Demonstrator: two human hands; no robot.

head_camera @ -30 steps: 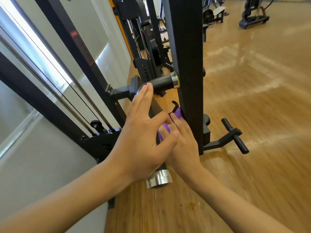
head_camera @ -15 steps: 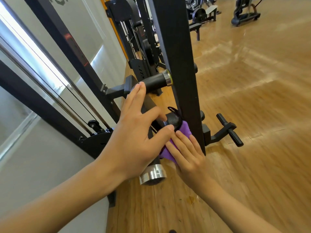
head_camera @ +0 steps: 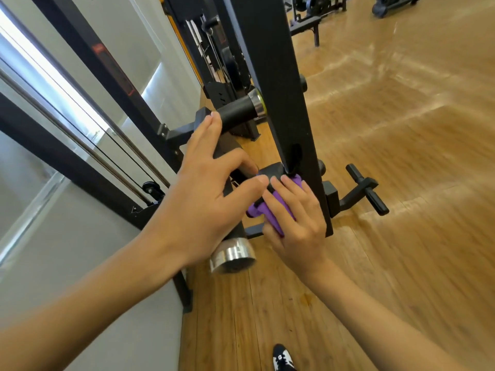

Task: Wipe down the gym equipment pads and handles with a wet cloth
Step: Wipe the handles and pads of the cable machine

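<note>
My right hand grips a purple cloth and presses it against a small black grip at the foot of the black upright post. My left hand lies over a black padded bar with a chrome end cap. Its thumb and forefinger pinch the near end of the small black grip, and its other fingers stretch up to a second black padded bar. Most of the cloth is hidden under my right fingers.
A black T-shaped peg juts out low on the right of the post. Slanted frame bars, steel guide rods and cables run along the grey wall on the left. Wooden floor spreads right; other machines stand far back. A shoe shows below.
My right hand has slid the cloth down and out from behind the post onto the small black grip. My left thumb has followed onto that grip. The view has shifted slightly.
</note>
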